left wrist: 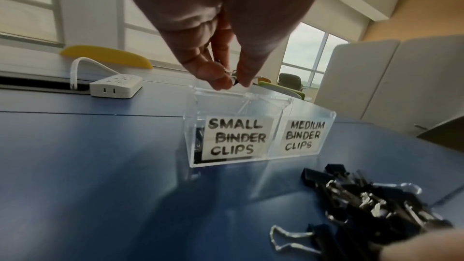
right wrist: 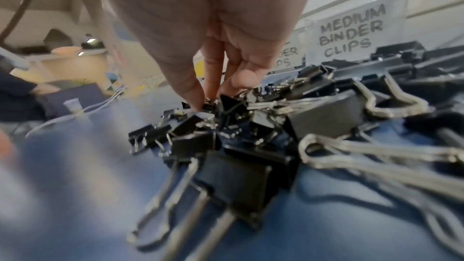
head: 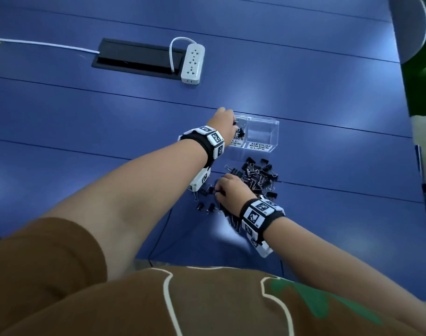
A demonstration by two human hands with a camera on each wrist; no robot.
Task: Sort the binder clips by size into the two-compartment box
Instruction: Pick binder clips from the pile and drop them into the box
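Note:
A clear two-compartment box [head: 262, 122] [left wrist: 323, 115] stands on the blue table, labelled small on the left and medium on the right. My left hand [head: 222, 123] [left wrist: 232, 83] hovers over the small compartment, pinching a small binder clip [left wrist: 233, 80] just above its rim. Several small clips [head: 239, 134] lie inside that compartment; the medium one looks bare. A pile of black binder clips [head: 258, 174] [left wrist: 371, 201] [right wrist: 276, 126] lies in front of the box. My right hand [head: 227, 187] [right wrist: 208, 102] is down at the pile's left side, fingertips pinching a small clip [right wrist: 209, 105].
A white power strip [head: 192, 63] [left wrist: 115, 85] and a black cable hatch [head: 136, 58] sit at the far middle of the table. A white cable [head: 44, 44] runs left. The table's right edge [head: 418, 151] is close to the box. A thin dark cable [head: 158, 236] hangs at the near edge.

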